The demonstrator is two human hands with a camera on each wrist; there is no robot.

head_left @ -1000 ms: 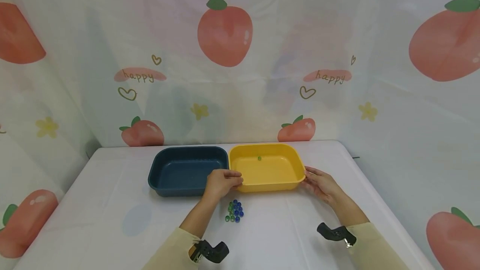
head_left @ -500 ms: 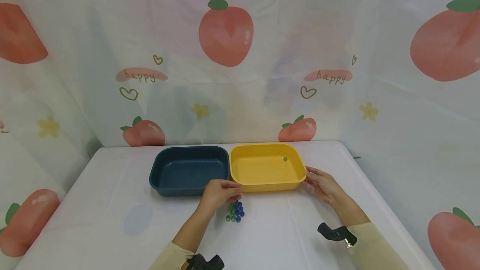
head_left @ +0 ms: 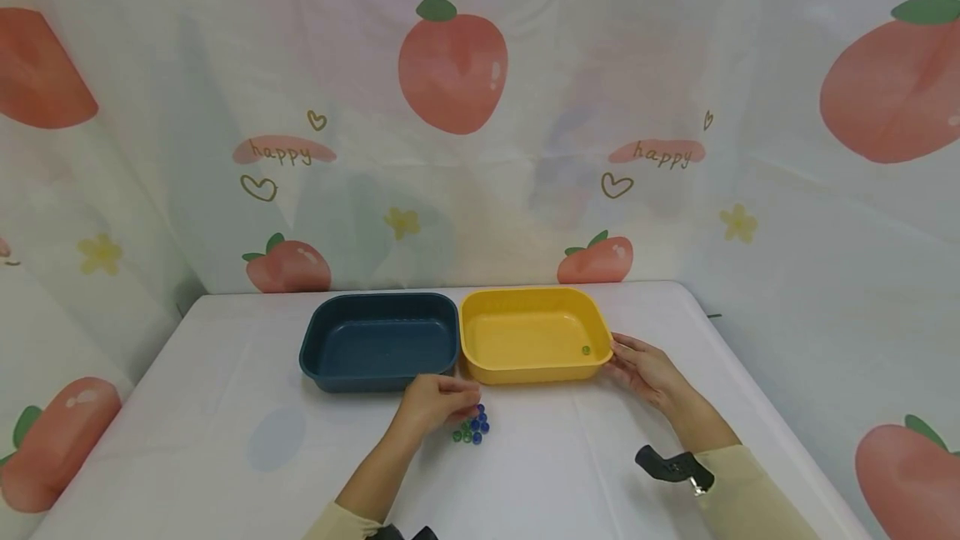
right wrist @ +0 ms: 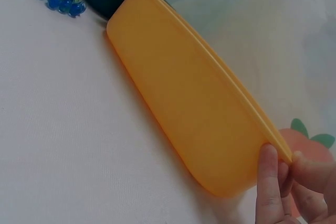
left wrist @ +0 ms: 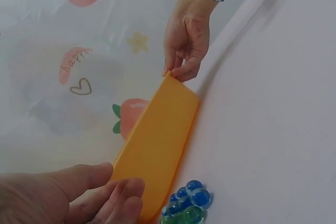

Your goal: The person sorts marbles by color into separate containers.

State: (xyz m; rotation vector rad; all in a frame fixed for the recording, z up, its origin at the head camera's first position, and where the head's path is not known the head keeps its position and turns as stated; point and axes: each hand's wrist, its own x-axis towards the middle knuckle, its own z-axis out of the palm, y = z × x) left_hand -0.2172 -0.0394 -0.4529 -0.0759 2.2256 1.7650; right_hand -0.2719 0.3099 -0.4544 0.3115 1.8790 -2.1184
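Note:
My left hand [head_left: 433, 403] hovers beside a cluster of blue and green glass marbles [head_left: 477, 427] on the table. In the left wrist view its thumb and fingers are apart, with nothing seen between them; the marbles [left wrist: 191, 203] lie just right of the fingertips. My right hand [head_left: 649, 375] holds the right end of a yellow tray [head_left: 525, 342]. In the right wrist view the thumb is at the tray's rim, and the fingers [right wrist: 269, 177] lie against its outer wall. One green marble [head_left: 586, 350] sits inside, near the right front corner.
A dark blue tray [head_left: 378, 348] stands directly left of the yellow one. Both rest on a white-covered table [head_left: 570, 465]. A patterned backdrop [head_left: 480, 182] rises behind and at the sides. Dark wrist-worn devices, such as the right one [head_left: 675, 468], sit at the sleeves.
My left hand has released the yellow tray's front left corner and moved down toward the marbles. The green marble has rolled right and forward inside the tray. The right hand stays put.

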